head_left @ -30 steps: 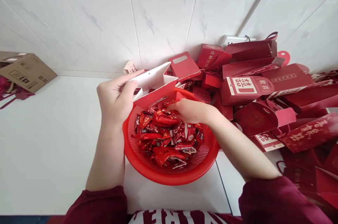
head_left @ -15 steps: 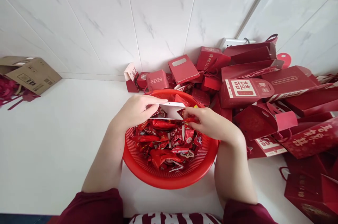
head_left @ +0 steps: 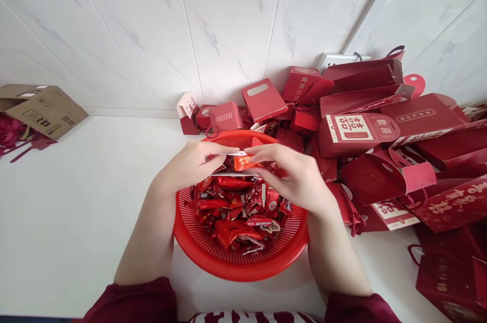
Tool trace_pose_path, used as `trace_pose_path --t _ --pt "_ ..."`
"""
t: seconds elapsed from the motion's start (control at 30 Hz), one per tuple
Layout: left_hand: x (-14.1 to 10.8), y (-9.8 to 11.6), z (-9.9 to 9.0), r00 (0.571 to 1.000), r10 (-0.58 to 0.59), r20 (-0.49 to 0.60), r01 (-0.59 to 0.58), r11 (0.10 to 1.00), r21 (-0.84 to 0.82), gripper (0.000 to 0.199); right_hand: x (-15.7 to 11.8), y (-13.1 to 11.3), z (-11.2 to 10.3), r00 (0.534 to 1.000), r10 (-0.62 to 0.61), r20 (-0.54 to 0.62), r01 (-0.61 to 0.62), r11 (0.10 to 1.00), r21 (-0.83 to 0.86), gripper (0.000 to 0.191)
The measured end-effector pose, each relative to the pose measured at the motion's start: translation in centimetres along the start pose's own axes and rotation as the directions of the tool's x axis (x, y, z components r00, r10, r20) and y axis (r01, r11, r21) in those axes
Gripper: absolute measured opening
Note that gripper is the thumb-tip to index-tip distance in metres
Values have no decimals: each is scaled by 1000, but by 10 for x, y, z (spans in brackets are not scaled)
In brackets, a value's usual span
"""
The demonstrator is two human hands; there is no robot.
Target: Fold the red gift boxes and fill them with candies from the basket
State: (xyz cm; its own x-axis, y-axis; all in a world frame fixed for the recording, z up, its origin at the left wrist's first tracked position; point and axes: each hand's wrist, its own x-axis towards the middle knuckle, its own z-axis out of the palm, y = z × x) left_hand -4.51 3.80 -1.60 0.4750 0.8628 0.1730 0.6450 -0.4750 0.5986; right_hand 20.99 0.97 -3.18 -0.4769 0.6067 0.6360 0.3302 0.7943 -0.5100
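My left hand (head_left: 200,163) grips the left side of a small open gift box (head_left: 236,175), whose white rim shows above the red basket. Between the thumb and fingers of my right hand (head_left: 287,168) is a red-orange wrapped candy (head_left: 243,162), held at the box's opening. Some wrapped pieces show inside the box near my left thumb. Under both hands stands a red plastic basket (head_left: 243,272) with perforated sides, and a heap of red wrapped candies (head_left: 236,229) lies in it. My fingers hide part of the box.
Many dark red gift boxes (head_left: 361,133) pile up on the right and along the tiled wall (head_left: 228,34). A brown cardboard box (head_left: 47,110) with dark pink flowers sits at the far left of the white table (head_left: 76,211). A white socket strip (head_left: 342,59) is behind the boxes.
My right hand has moved left from the basket's right side to the box opening, and a red-orange candy now shows in its fingers. My left hand stays on the box.
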Motion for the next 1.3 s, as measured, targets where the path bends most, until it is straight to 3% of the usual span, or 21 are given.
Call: trace_pose_path --t 0.13,0.27,0.37,0.47,0.53,0.63,0.7,0.77,0.87,0.93,0.97,1.0,1.07,1.17,1.23,1.3 --pt "-2 1 -3 999 1 44 -2 1000 13 40 2 3 6 977 113 184 -89 987 -134 21" --pt "-4 1 -9 994 -32 105 25 997 70 44 1 0 -5 982 122 143 -92 976 -198 18" --pt "-8 1 -13 985 -82 152 68 993 94 82 0 1 -7 967 190 170 -145 959 -244 19" --pt "-12 0 -17 967 -105 232 83 991 102 119 -2 4 -4 914 291 282 -226 944 -241 61" --pt "-12 0 -18 958 -138 251 107 985 132 115 -2 7 0 875 339 346 -259 931 -258 77" --pt "-10 0 -17 959 -142 246 102 980 168 69 -1 11 5 853 397 340 -301 905 -300 63" --pt "-9 1 -15 987 -20 160 -8 986 169 36 1 12 5 881 378 285 -292 908 -302 39" --pt "-12 6 -12 979 200 -42 -189 964 186 27 2 9 2 942 275 192 -219 938 -271 21" --pt "-24 20 -6 822 438 -363 -365 896 254 33 1 -1 -4 998 64 -13 -66 987 -150 19" --pt "-32 31 -4 727 465 -506 -384 885 262 40 -2 -8 -7 991 16 -135 -22 999 -46 23" --pt "-34 35 -3 705 446 -551 -378 894 240 40 -3 -10 -8 985 25 -173 -26 1000 -7 26" --pt "-33 37 -2 713 406 -571 -363 911 195 36 -4 -11 -9 980 49 -195 -46 999 20 28" --pt "-28 35 -1 795 267 -545 -296 955 35 24 -5 -8 -7 973 131 -192 -120 990 67 25" --pt "-13 22 1 945 15 -326 -114 951 -288 17 -3 5 -2 955 274 -112 -254 953 167 18" --pt "-5 13 2 989 -86 -124 25 903 -429 33 0 14 0 942 329 -58 -308 923 232 18" --pt "-2 9 2 991 -131 23 127 876 -465 45 2 18 2 934 357 -21 -338 901 270 22"
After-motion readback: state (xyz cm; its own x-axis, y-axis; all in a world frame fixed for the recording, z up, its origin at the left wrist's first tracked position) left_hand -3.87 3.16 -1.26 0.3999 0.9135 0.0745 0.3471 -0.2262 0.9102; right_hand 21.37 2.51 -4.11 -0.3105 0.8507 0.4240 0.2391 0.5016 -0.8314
